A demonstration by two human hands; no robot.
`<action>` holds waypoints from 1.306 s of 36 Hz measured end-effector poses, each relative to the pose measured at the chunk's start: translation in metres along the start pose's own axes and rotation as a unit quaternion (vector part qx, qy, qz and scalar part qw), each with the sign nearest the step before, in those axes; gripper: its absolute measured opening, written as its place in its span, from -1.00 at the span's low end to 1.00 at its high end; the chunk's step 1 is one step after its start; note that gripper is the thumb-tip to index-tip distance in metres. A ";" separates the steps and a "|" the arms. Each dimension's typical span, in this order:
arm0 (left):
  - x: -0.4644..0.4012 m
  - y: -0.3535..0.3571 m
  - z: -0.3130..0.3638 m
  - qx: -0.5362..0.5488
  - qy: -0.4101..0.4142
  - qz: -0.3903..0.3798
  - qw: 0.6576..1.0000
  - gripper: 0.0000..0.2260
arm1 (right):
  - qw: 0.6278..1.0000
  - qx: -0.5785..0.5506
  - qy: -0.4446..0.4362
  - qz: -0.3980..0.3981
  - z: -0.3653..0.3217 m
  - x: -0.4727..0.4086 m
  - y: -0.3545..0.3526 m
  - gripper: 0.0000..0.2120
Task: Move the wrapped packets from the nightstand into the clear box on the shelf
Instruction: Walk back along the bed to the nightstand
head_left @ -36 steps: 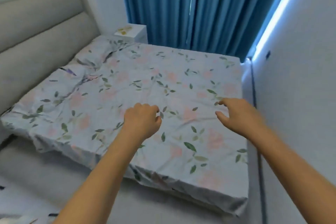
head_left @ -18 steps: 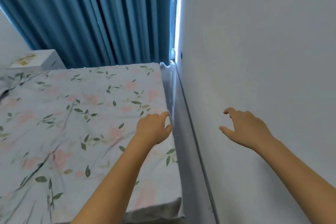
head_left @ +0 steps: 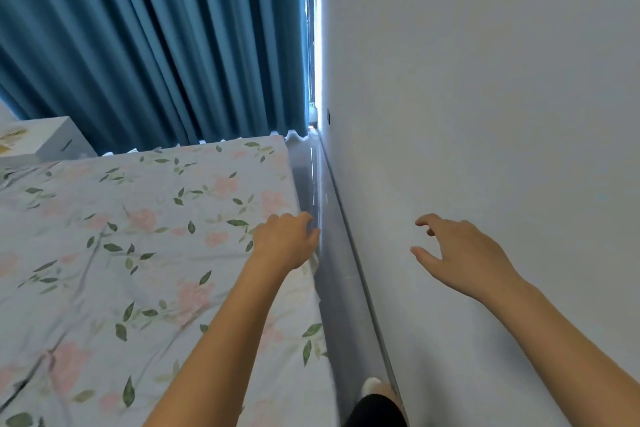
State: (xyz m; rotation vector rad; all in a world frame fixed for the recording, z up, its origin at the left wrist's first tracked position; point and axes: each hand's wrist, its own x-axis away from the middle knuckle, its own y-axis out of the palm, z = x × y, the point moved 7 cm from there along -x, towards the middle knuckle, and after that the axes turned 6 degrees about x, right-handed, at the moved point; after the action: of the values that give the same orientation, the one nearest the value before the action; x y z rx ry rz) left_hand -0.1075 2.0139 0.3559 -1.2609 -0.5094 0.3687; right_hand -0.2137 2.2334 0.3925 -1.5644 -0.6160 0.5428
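Nightstand (head_left: 52, 139) white, yellowish packets (head_left: 10, 140) blurred on top

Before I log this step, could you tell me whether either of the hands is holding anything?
Nothing is held: the left hand and right hand are both empty, fingers loosely curled.

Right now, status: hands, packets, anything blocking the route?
Left hand and right hand both empty, fingers loosely curled. Packets on nightstand, far left beyond bed, too blurred to count. Narrow floor gap between bed and wall ahead.
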 end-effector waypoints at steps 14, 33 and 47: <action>-0.213 -0.034 -0.101 0.038 -0.092 0.029 0.995 -0.65 | 0.997 0.008 -0.080 0.008 -0.048 -0.268 0.015 -0.71; -0.472 -0.081 -0.127 0.083 -0.061 0.000 0.995 -0.67 | 0.995 0.010 -0.097 -0.033 -0.051 -0.577 0.015 -0.69; -0.735 -0.126 -0.147 0.041 -0.073 0.010 0.996 -0.71 | 0.997 -0.026 -0.066 -0.038 -0.022 -0.852 0.027 -0.62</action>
State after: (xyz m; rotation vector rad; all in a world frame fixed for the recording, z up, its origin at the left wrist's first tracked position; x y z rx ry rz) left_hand -0.6396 1.4721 0.3269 -1.1661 -0.6009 0.4965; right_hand -0.8295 1.6442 0.3532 -1.5567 -0.7929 0.5807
